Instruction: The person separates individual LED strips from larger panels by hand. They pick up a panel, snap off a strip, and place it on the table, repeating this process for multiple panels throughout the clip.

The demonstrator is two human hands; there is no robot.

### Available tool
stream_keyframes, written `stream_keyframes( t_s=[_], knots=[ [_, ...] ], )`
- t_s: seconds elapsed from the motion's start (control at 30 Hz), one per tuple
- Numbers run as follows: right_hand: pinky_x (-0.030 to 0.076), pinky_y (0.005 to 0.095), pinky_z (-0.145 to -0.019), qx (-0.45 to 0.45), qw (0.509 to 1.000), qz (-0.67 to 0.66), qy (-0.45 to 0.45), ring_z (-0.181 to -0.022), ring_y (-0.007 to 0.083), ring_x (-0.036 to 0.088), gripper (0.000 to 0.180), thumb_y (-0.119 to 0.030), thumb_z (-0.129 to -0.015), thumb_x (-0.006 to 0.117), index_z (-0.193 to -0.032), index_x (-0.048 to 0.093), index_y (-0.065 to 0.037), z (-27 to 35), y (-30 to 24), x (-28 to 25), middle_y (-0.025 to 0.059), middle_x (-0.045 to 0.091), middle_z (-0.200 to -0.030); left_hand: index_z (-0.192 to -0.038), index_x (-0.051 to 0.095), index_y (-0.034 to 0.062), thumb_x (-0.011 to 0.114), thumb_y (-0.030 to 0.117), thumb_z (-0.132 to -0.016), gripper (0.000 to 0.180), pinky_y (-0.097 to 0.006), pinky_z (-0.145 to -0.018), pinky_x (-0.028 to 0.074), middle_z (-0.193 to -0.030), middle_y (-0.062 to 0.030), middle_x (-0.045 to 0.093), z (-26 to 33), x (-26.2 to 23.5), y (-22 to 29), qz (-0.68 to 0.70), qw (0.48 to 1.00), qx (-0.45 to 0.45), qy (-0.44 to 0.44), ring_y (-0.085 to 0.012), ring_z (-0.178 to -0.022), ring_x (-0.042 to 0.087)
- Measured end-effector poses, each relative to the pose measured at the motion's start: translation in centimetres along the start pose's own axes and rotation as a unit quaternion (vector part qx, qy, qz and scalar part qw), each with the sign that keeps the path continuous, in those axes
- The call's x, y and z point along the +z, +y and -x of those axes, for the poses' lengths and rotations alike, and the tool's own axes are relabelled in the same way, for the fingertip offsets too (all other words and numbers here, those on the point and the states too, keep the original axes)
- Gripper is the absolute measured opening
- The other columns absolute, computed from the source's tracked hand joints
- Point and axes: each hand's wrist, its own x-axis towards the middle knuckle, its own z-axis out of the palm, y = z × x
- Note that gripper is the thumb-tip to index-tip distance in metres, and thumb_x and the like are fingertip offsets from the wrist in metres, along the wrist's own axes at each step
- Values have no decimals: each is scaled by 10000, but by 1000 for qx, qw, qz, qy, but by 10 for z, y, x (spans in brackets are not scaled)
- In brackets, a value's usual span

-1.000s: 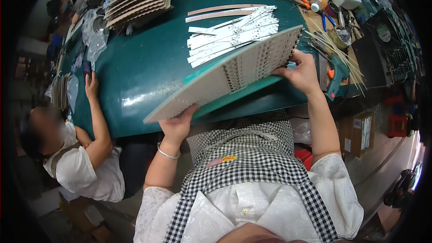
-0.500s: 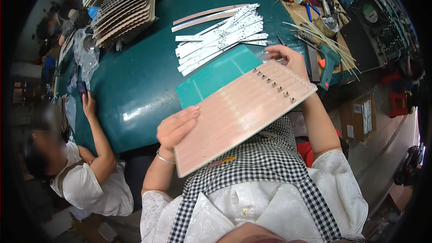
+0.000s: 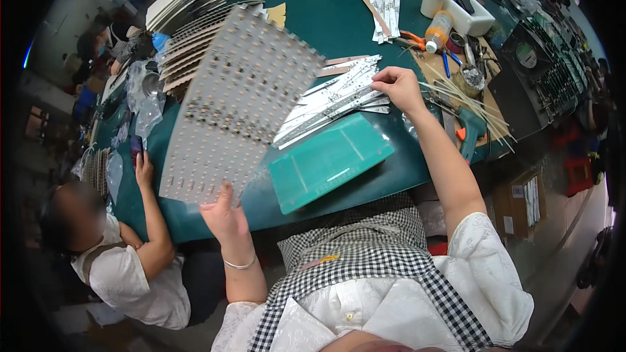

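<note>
Head view: the left hand (image 3: 225, 218) grips the near end of a studded board (image 3: 236, 104) over the green table (image 3: 297, 0). Its long axis slants from lower left to upper right, studs facing the camera. The right hand (image 3: 399, 90) pinches narrowly at the white strips (image 3: 329, 105); I cannot tell whether it holds one.

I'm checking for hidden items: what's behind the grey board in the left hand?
Around the edges of the grey board held by the left hand, brown-edged boards, white strips and the green table show behind it. Their covered parts, and anything wholly behind it, cannot be seen.
</note>
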Motion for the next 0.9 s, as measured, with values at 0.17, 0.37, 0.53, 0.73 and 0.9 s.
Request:
stream_keyframes(
  t_s=[0.17,0.37,0.53,0.73,0.9],
  knots=[
    [476,261,-764,-268,905,302,132,-893,97,598,215,-122,-732,784,-902,709,-16,16,-4,4,47,699,-936,-1208,517,-24,704,-44,-781,467,-356,-872,500,-1107,-114,621,12,7,-5,-35,998,-60,-11,-201,-977,620],
    [489,264,-791,46,957,-239,-159,-870,99,605,350,-44,-762,745,-1084,626,22,73,-56,-8,48,671,-978,-1160,558,-27,728,-26,-757,437,-324,-875,489,-1084,-96,641,30,12,-16,-143,976,-145,-76,-180,-955,625],
    [507,269,-814,71,968,-167,-171,-924,115,606,503,59,-713,730,-1178,540,36,90,-54,-6,54,646,-1024,-1149,547,-39,763,1,-735,469,-327,-876,499,-1088,-113,638,34,18,-20,-164,967,-155,-116,-194,-965,627],
    [512,262,-775,67,973,-71,-211,-863,112,617,446,47,-727,724,-1136,545,37,69,-43,-12,62,654,-983,-1188,505,-32,763,-27,-718,536,-330,-878,510,-1114,-129,631,7,17,-27,-162,967,-131,-144,-203,-991,633],
    [524,273,-746,77,970,-81,-216,-827,126,630,394,42,-713,731,-1068,559,40,70,-53,-18,82,671,-912,-1090,597,-33,728,-46,-750,364,-310,-846,518,-1037,-114,665,15,4,-39,-159,966,-148,-142,-178,-929,646]
  ],
)
